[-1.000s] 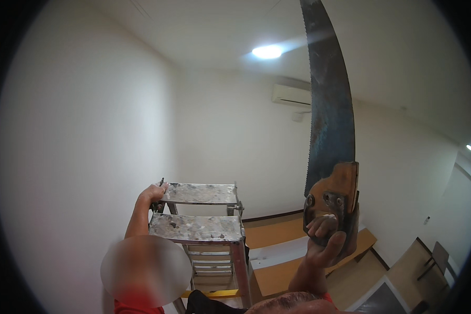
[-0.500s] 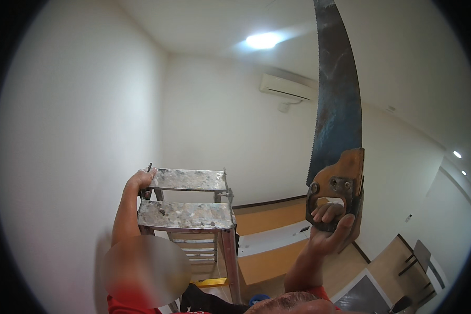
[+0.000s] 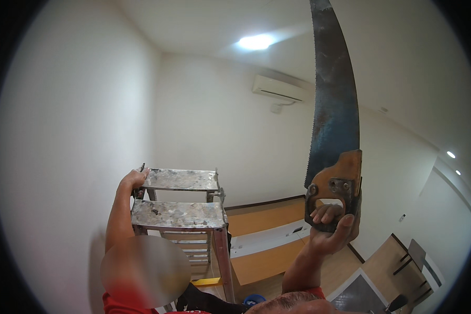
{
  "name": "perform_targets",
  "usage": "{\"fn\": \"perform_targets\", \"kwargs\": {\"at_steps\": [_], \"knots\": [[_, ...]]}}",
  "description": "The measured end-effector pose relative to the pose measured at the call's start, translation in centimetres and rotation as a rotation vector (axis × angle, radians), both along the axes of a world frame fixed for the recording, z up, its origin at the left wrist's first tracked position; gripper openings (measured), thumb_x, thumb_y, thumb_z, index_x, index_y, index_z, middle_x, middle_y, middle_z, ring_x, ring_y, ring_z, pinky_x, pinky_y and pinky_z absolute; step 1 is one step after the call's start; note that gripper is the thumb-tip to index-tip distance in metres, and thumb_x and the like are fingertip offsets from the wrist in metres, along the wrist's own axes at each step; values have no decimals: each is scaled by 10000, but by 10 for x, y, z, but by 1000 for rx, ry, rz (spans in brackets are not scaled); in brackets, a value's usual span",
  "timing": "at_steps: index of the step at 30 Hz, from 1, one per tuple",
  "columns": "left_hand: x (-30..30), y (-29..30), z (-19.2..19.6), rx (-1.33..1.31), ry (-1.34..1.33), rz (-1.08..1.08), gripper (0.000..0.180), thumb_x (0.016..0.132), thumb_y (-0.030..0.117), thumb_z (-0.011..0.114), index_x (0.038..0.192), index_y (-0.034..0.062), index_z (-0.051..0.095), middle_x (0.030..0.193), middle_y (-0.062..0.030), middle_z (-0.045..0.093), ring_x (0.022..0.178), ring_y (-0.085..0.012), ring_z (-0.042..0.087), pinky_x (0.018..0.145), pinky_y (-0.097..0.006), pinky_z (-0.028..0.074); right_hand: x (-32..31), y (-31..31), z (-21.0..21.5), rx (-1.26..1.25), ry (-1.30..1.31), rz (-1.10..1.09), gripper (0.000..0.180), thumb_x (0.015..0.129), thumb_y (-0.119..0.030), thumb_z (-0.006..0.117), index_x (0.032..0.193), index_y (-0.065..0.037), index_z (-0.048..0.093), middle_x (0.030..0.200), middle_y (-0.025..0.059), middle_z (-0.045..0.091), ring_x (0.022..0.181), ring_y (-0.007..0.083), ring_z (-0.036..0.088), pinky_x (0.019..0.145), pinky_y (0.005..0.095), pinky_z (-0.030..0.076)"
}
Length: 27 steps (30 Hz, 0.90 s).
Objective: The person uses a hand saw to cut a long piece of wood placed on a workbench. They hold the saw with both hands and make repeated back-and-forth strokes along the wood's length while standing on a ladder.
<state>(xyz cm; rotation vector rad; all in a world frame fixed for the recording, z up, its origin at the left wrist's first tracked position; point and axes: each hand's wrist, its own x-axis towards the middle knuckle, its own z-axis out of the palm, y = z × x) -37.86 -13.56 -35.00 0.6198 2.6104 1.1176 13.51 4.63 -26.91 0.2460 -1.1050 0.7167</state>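
Upright in my right hand (image 3: pixel 336 224) is a handsaw (image 3: pixel 336 94), its worn wooden handle at the bottom and its dark, stained blade pointing at the ceiling. My fingers pass through the handle's opening, and the teeth face left. The blade's tip runs out at the top of the picture. On the left, my left hand (image 3: pixel 134 179) is closed round the side edge of a paint-spattered metal stepladder (image 3: pixel 181 179), at its top step. A thin dark piece sticks up beside that hand; I cannot tell what it is.
Close on the left rises a white wall (image 3: pixel 73 136). An air conditioner (image 3: pixel 279 88) hangs on the far wall, with a lit ceiling lamp (image 3: pixel 256 42) nearby. Orange-brown and white panels (image 3: pixel 267 225) lie beyond the ladder. A dark-topped table (image 3: pixel 419 255) stands at right.
The view has swung slightly, so the stepladder, air conditioner and lamp sit a little further left. The saw has shifted slightly left in the picture. Both hands keep their holds.
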Motion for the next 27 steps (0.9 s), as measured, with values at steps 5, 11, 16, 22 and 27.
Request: {"fn": "perform_targets", "kwargs": {"at_steps": [5,11,16,22,27], "knots": [[12,1,6,48,-62,24,675,1015,566,459,1305,-32,575,904,-165,661,683,-234,643,558,-411,555,4,-5,4,-11,-16,0,498,1019,-342,499,1151,138,474,614,75,469,475,167,466,479,317,461],[7,2,6,46,-107,34,645,1020,553,461,1305,-15,573,853,-140,641,606,-220,606,501,-393,536,9,-2,6,-39,7,26,481,1021,-343,497,1131,125,483,618,71,470,473,165,463,484,316,458],[13,2,6,64,-82,12,643,1021,558,453,1308,-4,575,831,-130,641,587,-225,603,503,-397,537,16,-1,7,-32,-20,10,486,1023,-347,494,1133,126,486,616,69,471,466,162,457,487,315,460],[15,0,10,46,-52,15,663,1015,570,458,1297,-19,577,826,-138,648,587,-223,610,497,-397,536,16,-12,11,27,-68,-56,544,1022,-361,491,1190,156,497,607,67,470,462,156,456,454,309,445],[14,0,10,49,-88,34,704,1007,590,464,1262,-56,582,821,-140,655,563,-224,609,486,-400,534,18,-32,16,-3,-48,-24,544,1025,-362,482,1187,157,507,604,67,468,456,159,452,436,310,434]]}}
